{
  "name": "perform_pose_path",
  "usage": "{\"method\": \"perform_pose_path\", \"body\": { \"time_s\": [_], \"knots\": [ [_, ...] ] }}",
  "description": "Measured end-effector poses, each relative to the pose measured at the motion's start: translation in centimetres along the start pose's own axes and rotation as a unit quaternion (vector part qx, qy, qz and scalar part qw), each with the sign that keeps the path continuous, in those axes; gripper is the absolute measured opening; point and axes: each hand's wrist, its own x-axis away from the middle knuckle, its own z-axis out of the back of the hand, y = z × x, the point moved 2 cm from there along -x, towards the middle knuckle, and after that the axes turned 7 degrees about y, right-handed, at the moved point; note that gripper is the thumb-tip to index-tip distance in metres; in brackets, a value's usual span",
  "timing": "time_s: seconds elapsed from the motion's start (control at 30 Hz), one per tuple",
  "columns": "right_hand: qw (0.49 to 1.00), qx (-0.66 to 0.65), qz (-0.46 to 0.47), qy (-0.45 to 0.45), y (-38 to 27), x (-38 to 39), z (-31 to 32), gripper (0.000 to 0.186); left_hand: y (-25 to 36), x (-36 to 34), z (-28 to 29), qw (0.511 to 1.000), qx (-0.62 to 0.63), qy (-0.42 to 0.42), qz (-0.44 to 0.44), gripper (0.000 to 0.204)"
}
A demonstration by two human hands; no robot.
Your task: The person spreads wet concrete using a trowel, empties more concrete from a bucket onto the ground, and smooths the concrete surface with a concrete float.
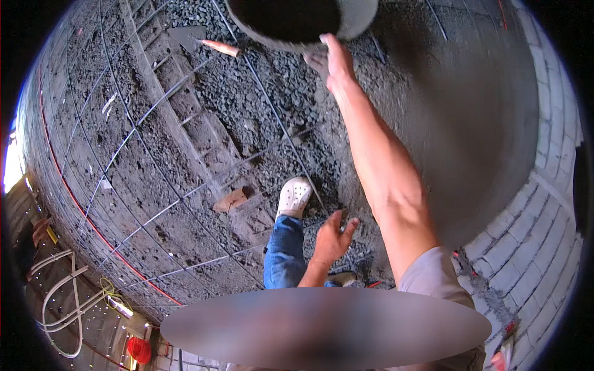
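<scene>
My right hand (334, 65) reaches far forward and grips the near rim of a round, grey, cement-coated bucket (360, 21), cut off by the top edge. The bucket's inside is dark, so its contents cannot be made out. My left hand (334, 238) hovers low in front of my body, fingers apart, holding nothing. Left of the bucket, a trowel (221, 47) with a wooden handle lies on the gravel (266, 93). Smooth wet concrete (470, 142) spreads to the right of my right arm.
A grid of steel bars (179, 201) crosses the ground, with a ladder-like bar frame (158, 68) among it. A brown broken piece (230, 200) lies near my white clog (294, 196). A block wall (526, 241) bounds the right; pale tubing (73, 309) lies lower left.
</scene>
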Motion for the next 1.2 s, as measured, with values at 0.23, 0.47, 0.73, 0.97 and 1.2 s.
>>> {"method": "perform_pose_path", "body": {
  "time_s": [0.23,0.47,0.73,0.97,1.2],
  "knots": [
    [0.997,0.038,-0.024,0.059,0.1,6.5,-2.8,0.032,-2.5,0.0,1.7,0.999,-0.046,0.007,-0.013,0.052],
    [0.995,0.048,-0.066,0.064,5.3,10.6,1.0,0.030,-3.8,0.5,0.4,0.998,-0.006,-0.040,-0.045,0.047],
    [0.995,0.032,-0.033,0.084,-0.8,10.6,-1.3,0.032,-4.9,0.5,3.9,0.997,-0.056,0.015,-0.055,0.058],
    [0.987,0.083,-0.075,0.118,-7.0,26.1,9.2,0.027,-7.7,-1.5,7.9,0.931,0.308,0.148,0.129,0.058],
    [0.942,0.150,-0.170,0.246,-9.1,44.4,19.3,0.046,-21.8,3.7,0.9,0.804,0.548,0.046,0.225,0.055]
  ]
}}
